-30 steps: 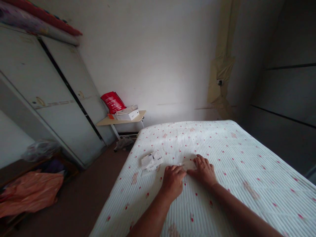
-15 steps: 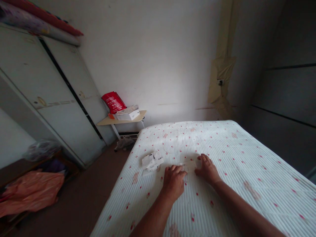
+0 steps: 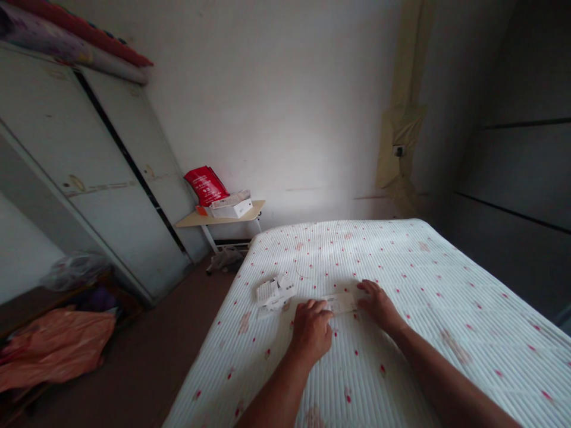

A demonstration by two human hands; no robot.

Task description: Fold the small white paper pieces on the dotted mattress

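A flat white piece with faint print (image 3: 339, 302) lies on the white, red-dotted bed cover (image 3: 401, 368) between my two hands. My left hand (image 3: 312, 327) rests at its left end, fingers bent; whether they grip the edge cannot be made out. At its right end is my right hand (image 3: 378, 304), fingers apart and holding nothing. Left of my left hand, a small heap of white printed paper or card pieces (image 3: 275, 292) sits on the cover.
Beyond the bed's far left corner, a small table (image 3: 191, 220) bears a red bag (image 3: 206, 185) and a white box (image 3: 232, 208). A cabinet (image 3: 111, 208) stands left. An orange bag (image 3: 62, 345) lies at the lower left.
My right hand has shifted slightly right, off the white piece's right end. More of the piece now shows between my hands. The left hand has barely moved.
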